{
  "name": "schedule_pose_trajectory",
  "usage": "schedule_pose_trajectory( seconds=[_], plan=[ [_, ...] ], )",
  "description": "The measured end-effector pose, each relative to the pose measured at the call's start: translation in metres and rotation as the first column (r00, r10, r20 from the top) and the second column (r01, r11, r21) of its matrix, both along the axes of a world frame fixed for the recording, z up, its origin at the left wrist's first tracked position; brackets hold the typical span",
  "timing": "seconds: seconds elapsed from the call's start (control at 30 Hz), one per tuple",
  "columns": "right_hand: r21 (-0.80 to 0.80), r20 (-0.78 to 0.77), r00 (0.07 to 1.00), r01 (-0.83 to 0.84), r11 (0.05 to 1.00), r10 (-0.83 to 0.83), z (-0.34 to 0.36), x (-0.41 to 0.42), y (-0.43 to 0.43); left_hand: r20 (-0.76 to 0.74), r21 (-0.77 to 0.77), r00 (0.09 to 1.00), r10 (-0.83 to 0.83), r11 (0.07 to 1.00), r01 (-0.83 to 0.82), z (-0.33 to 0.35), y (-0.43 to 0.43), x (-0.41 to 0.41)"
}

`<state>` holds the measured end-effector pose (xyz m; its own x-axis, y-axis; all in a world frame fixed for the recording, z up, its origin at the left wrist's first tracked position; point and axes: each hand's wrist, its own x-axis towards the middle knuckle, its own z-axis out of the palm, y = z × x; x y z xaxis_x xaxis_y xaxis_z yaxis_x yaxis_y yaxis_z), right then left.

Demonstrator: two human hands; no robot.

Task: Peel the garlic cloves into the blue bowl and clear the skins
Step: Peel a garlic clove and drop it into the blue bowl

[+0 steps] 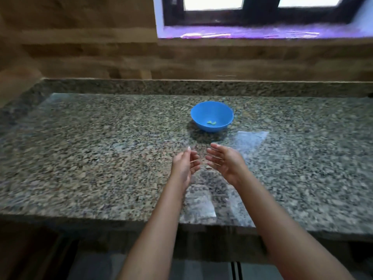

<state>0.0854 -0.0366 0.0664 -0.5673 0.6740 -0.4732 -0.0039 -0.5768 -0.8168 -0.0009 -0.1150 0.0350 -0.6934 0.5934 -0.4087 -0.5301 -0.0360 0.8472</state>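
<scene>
The risk, as I judged it, lay in the clearing; any skins were thin and pale, and against the speckled counter [101,148] on the near side of the blue bowl [212,110] they could easily be missed, the more so as the picture was blurred and no skins could be made out at all; a careless sweep of the arm toward the bowl might also knock it, since it looked light and stood free.

The bowl stood upright on the counter; in its bottom lay a few small pale pieces [211,122], probably peeled garlic cloves, though too small to tell for certain; nothing else showed inside it.

Both hands hovered nearer the person than the bowl, apart from it, palms turned toward each other; the left hand [182,164] had its fingers loosely curled and held nothing; the right hand [224,162] had its fingers relaxed, spread and empty.

A flat clear plastic piece [252,138] lay just to the right of the bowl; another [199,205] lay well nearer than the bowl, at the counter's edge; whether either held anything I could not tell.
</scene>
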Motion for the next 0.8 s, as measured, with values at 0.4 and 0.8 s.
schedule_pose_trajectory(
  seconds=[0.4, 0.8],
  plan=[
    [-0.046, 0.047, 0.997, 0.057, 0.997, -0.055, -0.019, 0.013, 0.065, -0.510, -0.727, 0.585, -0.631, 0.679, 0.099, -0.036, 0.049, -0.004],
    [0.040, 0.062, 0.990, 0.128, 0.991, -0.130, -0.020, -0.013, 0.099, -0.694, -0.417, 0.650, -0.309, 0.909, -0.014, 0.023, 0.138, -0.058]
  ],
)
